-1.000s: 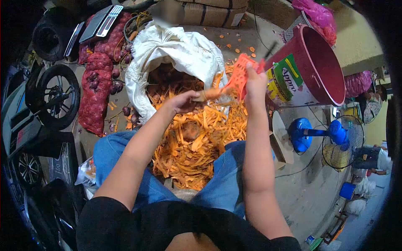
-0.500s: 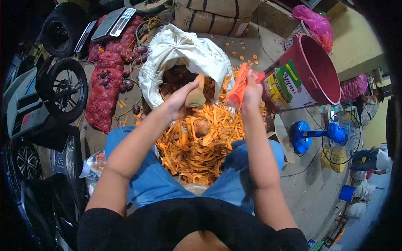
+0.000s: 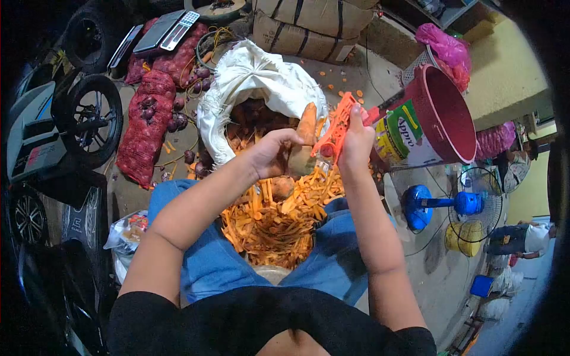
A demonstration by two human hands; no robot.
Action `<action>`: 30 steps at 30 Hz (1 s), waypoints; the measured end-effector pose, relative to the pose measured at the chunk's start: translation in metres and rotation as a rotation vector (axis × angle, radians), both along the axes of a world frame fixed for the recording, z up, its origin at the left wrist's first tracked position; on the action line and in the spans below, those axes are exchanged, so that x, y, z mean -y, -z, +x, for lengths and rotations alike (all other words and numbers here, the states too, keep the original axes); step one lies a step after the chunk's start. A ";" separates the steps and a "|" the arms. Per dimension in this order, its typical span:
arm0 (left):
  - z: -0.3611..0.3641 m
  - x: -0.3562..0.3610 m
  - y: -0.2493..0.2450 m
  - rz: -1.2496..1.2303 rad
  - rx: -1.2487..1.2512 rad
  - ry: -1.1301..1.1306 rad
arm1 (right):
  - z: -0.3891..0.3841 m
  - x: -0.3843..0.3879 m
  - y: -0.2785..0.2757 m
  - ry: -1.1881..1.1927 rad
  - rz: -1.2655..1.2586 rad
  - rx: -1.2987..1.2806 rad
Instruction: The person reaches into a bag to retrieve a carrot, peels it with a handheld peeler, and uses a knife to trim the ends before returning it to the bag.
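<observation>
My left hand is closed around a carrot, which stands upright from my grip with its orange end uppermost. A dull olive-beige patch shows below it, by my fingers. In my right hand is an orange-red plastic peeler, thumb along its top and its frame close beside the carrot. Under both hands lies a heap of orange carrot peelings between my knees, with a whole carrot on top. Just beyond, a white woven sack gapes open, its inside dark with carrots.
A red bucket stands at the right, behind my right hand. Red net sacks of onions and a scale are on the left, near a motorbike wheel. A blue fan and a person are farther right.
My left hand has moved right with the carrot, bringing it up against the peeler. The right hand stays nearly in place, still holding the peeler. The view has shifted slightly.
</observation>
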State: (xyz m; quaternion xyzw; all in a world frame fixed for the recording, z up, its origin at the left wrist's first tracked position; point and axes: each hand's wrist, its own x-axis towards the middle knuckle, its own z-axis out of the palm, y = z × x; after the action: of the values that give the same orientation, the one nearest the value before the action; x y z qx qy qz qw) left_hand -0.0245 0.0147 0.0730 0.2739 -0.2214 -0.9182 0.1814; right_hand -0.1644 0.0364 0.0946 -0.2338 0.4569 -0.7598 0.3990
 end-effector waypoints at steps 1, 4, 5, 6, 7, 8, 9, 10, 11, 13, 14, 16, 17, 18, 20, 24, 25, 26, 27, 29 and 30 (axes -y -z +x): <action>-0.006 0.000 0.000 0.024 0.000 -0.069 | -0.009 0.001 0.004 0.033 0.021 -0.021; -0.019 0.011 0.028 0.050 -0.090 -0.018 | -0.023 0.015 0.013 0.063 0.023 0.014; -0.021 0.015 0.038 0.060 -0.201 0.038 | -0.025 0.018 0.013 0.084 0.023 0.072; -0.025 0.013 0.033 -0.022 -0.018 -0.031 | -0.024 0.021 0.014 0.083 0.022 0.072; -0.027 0.011 0.024 -0.019 -0.016 -0.028 | -0.019 0.023 0.016 0.084 0.107 -0.024; -0.027 0.009 0.013 -0.025 0.075 -0.062 | -0.012 0.024 0.018 0.086 0.193 -0.120; -0.028 0.009 0.008 -0.032 0.165 -0.097 | -0.006 0.025 0.019 0.085 0.277 -0.215; -0.032 0.008 0.009 -0.031 0.167 -0.098 | -0.003 0.026 0.027 0.053 0.177 -0.285; -0.037 0.008 0.013 -0.005 0.156 -0.192 | 0.002 0.027 0.027 0.050 0.173 -0.283; -0.037 0.010 0.018 0.015 0.146 -0.290 | 0.012 0.028 0.024 0.029 0.065 -0.332; -0.036 0.012 0.019 -0.028 0.155 -0.302 | 0.013 0.029 0.022 0.087 0.109 -0.476; -0.037 0.013 0.020 -0.061 0.114 -0.335 | 0.014 0.030 0.023 0.092 0.097 -0.532; -0.034 0.013 0.020 -0.058 0.111 -0.334 | 0.015 0.030 0.024 0.090 0.092 -0.586; -0.029 0.012 0.012 -0.129 0.153 -0.242 | 0.013 0.033 0.028 0.143 0.113 -0.611; -0.028 0.011 0.023 -0.211 0.275 -0.140 | -0.010 0.047 0.037 0.287 0.166 -0.667; -0.021 -0.005 0.012 -0.227 0.364 0.095 | -0.072 0.060 0.044 0.621 0.342 -0.690; -0.020 -0.002 0.010 -0.179 0.320 0.055 | -0.084 0.062 0.045 0.604 0.450 -0.522; -0.020 0.002 0.010 -0.131 0.273 0.013 | -0.091 0.064 0.048 0.582 0.553 -0.355; -0.020 0.006 0.014 -0.131 0.271 0.012 | -0.080 0.062 0.040 0.582 0.552 -0.357; -0.021 0.014 0.025 -0.106 0.203 -0.128 | -0.037 0.053 0.020 0.287 0.162 -0.170; -0.022 0.012 0.007 -0.046 0.282 -0.161 | -0.023 0.051 0.022 0.268 0.168 -0.351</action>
State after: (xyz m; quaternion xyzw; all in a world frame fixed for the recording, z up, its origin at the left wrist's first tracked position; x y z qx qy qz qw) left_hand -0.0465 0.0028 0.0656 0.4124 -0.2431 -0.8479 0.2278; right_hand -0.1870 -0.0147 0.0724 -0.2655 0.6081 -0.7129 0.2269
